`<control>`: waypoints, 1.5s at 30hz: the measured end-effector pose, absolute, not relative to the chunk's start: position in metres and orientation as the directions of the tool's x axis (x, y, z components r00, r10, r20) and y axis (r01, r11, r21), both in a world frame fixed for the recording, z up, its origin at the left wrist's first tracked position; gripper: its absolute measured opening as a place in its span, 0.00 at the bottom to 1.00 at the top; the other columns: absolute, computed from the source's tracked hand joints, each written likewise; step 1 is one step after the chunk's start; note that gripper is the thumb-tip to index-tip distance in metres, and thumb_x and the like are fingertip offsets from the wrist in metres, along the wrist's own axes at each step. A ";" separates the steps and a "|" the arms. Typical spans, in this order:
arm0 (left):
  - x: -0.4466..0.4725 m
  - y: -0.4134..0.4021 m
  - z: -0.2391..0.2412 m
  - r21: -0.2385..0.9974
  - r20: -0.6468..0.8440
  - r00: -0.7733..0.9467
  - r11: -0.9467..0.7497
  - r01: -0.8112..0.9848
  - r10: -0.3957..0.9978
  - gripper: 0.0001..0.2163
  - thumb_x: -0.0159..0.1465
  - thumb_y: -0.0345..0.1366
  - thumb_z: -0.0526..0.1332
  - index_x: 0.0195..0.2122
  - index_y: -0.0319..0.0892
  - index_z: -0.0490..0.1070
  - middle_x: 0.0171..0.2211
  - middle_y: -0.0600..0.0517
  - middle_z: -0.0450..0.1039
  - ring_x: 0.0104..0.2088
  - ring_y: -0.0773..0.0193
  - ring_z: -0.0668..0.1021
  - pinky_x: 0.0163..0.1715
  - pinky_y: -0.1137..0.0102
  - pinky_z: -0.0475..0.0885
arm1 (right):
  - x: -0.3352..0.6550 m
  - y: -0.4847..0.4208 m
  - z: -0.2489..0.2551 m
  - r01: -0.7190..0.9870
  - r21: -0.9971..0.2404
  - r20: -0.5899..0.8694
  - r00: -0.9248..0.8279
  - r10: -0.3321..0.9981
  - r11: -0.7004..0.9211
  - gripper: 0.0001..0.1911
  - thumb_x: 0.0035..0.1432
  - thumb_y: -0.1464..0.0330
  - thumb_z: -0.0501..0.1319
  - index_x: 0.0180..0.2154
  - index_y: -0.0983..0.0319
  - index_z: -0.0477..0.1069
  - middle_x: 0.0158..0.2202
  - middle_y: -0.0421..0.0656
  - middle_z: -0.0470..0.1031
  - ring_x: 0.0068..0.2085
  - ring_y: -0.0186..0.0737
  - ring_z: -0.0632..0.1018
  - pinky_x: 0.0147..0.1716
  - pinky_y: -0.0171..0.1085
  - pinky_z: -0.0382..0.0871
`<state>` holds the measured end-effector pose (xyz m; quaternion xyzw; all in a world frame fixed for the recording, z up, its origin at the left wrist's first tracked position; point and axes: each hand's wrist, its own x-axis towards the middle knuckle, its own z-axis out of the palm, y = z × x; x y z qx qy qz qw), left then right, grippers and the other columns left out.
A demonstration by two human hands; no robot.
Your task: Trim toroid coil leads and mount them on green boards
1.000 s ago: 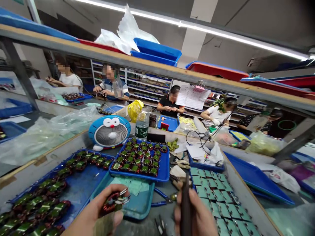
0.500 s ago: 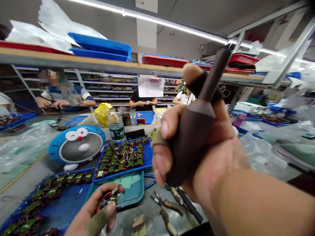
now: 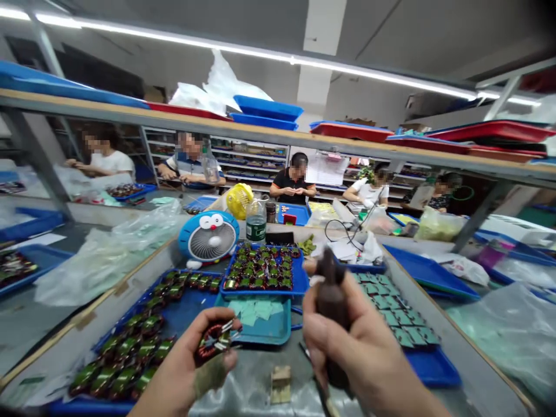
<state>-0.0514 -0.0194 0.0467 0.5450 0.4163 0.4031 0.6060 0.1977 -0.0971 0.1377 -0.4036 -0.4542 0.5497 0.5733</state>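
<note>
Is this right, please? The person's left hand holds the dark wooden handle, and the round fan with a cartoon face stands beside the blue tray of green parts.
Not quite. The head view shows the dark wooden handle in the right hand, not the left. The left hand holds a wound ring coil. The round fan beside the blue tray is as you said.

**Both bare hands up in my view, each closed in a grip**

My bare left hand (image 3: 186, 356) sits at 7 o'clock, palm turned up toward me, its curled fingers (image 3: 212, 317) bent in around what they hold, and a dull olive fabric finger wrap (image 3: 211, 375) covers one digit. My left wrist (image 3: 150, 405) drops out of frame toward 7 o'clock. My bare right hand (image 3: 360, 341) sits at 5 o'clock, well apart from the left, its fist closed and upright. My right forearm (image 3: 412, 397) slants out past the lower edge, also toward 5 o'clock.
</note>
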 end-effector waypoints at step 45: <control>-0.008 0.006 0.056 0.702 0.194 0.958 -0.712 0.017 0.214 0.02 0.68 0.36 0.60 0.41 0.47 0.72 0.33 0.51 0.67 0.30 0.62 0.72 0.27 0.70 0.63 | 0.234 -0.129 0.054 0.283 -0.944 -0.284 -0.432 0.856 -0.170 0.24 0.69 0.49 0.60 0.55 0.57 0.77 0.50 0.47 0.76 0.52 0.49 0.73 0.60 0.44 0.63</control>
